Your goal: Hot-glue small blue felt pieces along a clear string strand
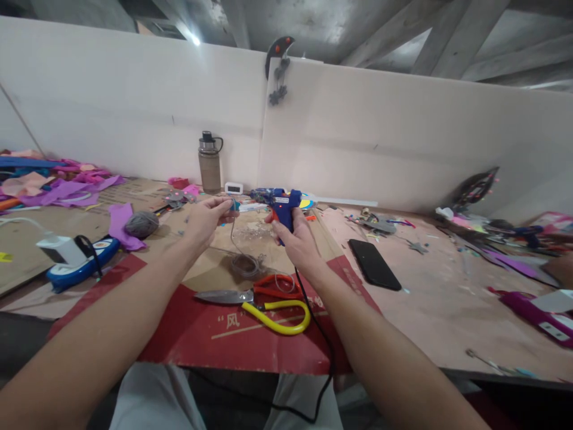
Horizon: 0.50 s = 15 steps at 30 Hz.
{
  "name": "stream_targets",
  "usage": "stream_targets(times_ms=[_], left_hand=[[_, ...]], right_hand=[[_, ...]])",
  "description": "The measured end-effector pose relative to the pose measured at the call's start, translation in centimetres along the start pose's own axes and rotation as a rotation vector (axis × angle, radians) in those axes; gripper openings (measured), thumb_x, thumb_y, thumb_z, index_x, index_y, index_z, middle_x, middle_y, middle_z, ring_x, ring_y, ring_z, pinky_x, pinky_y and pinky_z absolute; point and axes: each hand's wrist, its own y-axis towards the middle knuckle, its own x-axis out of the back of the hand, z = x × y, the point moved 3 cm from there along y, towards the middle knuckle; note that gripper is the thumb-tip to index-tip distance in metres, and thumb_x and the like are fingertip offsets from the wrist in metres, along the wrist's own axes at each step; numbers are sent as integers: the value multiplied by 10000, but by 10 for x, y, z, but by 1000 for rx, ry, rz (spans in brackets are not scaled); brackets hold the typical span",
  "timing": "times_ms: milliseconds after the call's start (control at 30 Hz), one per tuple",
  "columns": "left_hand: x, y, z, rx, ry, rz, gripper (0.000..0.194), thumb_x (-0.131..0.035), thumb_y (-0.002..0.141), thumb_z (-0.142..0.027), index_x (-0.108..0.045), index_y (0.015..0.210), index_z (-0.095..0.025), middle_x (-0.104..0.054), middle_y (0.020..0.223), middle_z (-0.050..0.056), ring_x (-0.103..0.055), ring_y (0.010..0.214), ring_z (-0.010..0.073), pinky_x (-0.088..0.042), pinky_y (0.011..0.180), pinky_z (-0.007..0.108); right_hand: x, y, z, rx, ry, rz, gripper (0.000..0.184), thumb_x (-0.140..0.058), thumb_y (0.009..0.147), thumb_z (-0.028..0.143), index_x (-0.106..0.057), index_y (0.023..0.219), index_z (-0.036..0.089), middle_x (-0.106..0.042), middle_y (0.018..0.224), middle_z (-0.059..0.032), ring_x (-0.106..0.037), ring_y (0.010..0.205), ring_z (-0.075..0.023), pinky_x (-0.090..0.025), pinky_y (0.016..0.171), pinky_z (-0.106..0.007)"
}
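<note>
My right hand (298, 236) is wrapped round the handle of a blue hot glue gun (285, 210), its nozzle pointing left. Opposite it, my left hand (208, 218) pinches a small blue-green piece (235, 205), too small to name exactly. A thin grey cord (245, 263) hangs below that piece and lies in loose loops on the board. Under my hands, scissors (268, 303) with one red and one yellow handle rest on a red and brown cardboard sheet (188, 340). The gun's black cable (320, 328) runs down past the table edge.
Left are a grey yarn ball (142, 224), a blue power strip (83, 266) with a white plug, and fabric scraps (67, 188). A bottle (210, 164) stands at the back. On the right lie a black phone (374, 264) and a magenta power strip (535, 313); another person's hand (561, 272) shows there.
</note>
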Motion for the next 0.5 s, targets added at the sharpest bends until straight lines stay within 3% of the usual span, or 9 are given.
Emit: stream_targets(times_ms=[133, 300, 500], left_hand=[[-1, -1, 0, 2, 8, 1, 236, -767, 643, -290, -656, 772, -126, -680, 711, 34, -656, 589, 118, -501, 569, 215], [-3, -3, -2, -27, 23, 5, 240, -768, 649, -305, -643, 754, -130, -676, 694, 29, -651, 580, 121, -504, 574, 228], [-5, -5, -2, -49, 22, 5, 211, -764, 652, -279, -642, 737, -130, -674, 692, 31, -661, 582, 138, -511, 561, 239]], right_hand=[[-3, -3, 2, 109, -148, 38, 214, -469, 874, 307, -496, 1063, 211, -647, 983, -61, -583, 759, -163, -486, 694, -294], [-3, -6, 6, 134, -256, 39, 247, -461, 877, 266, -485, 1117, 212, -656, 992, -64, -615, 855, -193, -483, 819, -334], [-6, -6, 7, 187, -261, 46, 225, -463, 883, 264, -493, 1093, 190, -649, 966, -64, -614, 853, -186, -475, 846, -334]])
